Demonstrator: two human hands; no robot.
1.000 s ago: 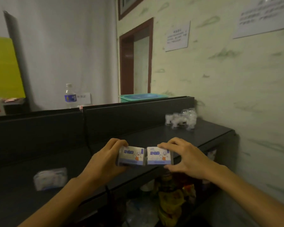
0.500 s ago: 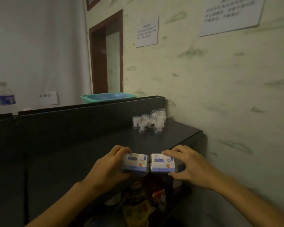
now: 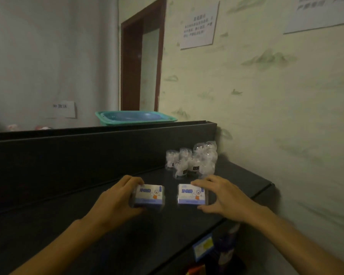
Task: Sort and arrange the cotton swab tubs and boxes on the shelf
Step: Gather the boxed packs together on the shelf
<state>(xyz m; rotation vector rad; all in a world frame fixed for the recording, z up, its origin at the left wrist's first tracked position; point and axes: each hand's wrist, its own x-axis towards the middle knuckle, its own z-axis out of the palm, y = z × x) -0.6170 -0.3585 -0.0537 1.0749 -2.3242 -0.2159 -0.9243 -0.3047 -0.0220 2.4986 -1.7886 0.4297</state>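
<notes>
Each hand holds one cotton swab box above the dark shelf top (image 3: 72, 221). The left hand (image 3: 115, 203) is curled around the left box (image 3: 149, 196), fingers over its far edge and thumb under its near edge; the right hand (image 3: 224, 197) grips the right box (image 3: 192, 194) the same way, fingers spread across the top and thumb at the near lower corner. Both grips sit at the outer ends, which leaves the printed faces visible and the inner ends free, probably so the boxes can be aligned as a pair. A narrow gap separates the two boxes; they are level and face the same way. Whether they rest on the shelf or hover just above it cannot be determined. At about 1 o'clock from the boxes, near the wall, stands a cluster of clear swab tubs (image 3: 193, 161), grouped apart from the boxes, which suits sorting by type. A green basin (image 3: 135, 118) sits behind the shelf's raised back panel (image 3: 87, 153) at 12 o'clock.
</notes>
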